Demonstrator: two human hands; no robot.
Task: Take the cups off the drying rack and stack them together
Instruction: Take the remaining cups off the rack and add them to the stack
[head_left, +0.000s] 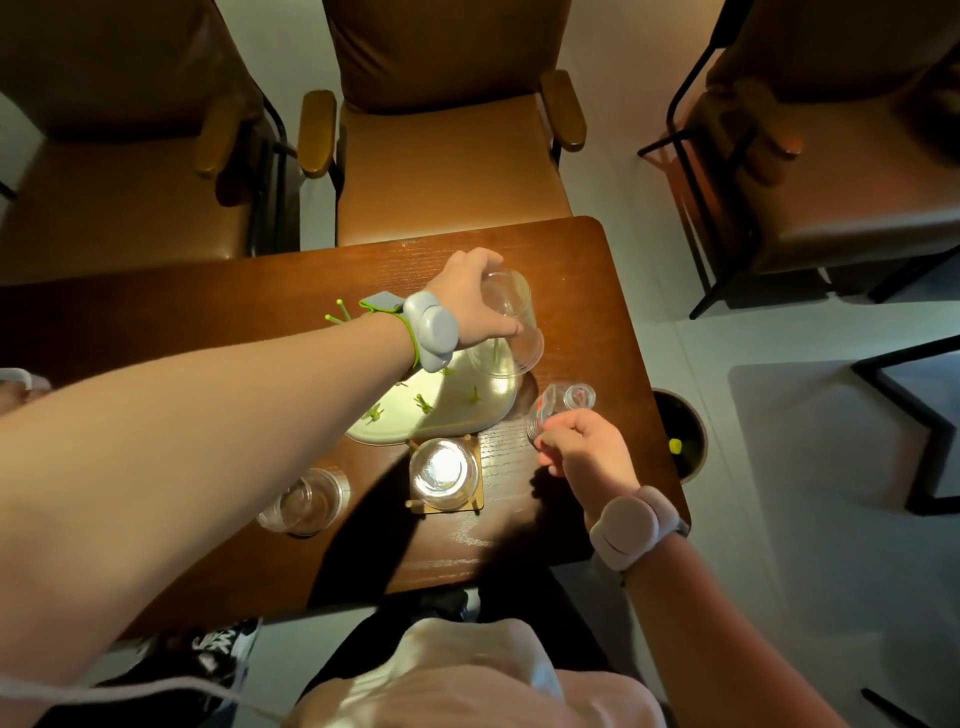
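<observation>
A pale drying rack with green pegs lies in the middle of the wooden table. My left hand reaches across it and grips a clear upturned cup over the rack's far right pegs. My right hand holds a small clear glass cup tilted on its side, just right of the rack. A clear cup stands on a wooden coaster stand in front of the rack. Another clear cup stands to the left of it.
Brown padded chairs stand beyond the table's far edge, and another at the right. A round dark bin sits on the floor by the table's right edge. My lap and shoes show below the near edge.
</observation>
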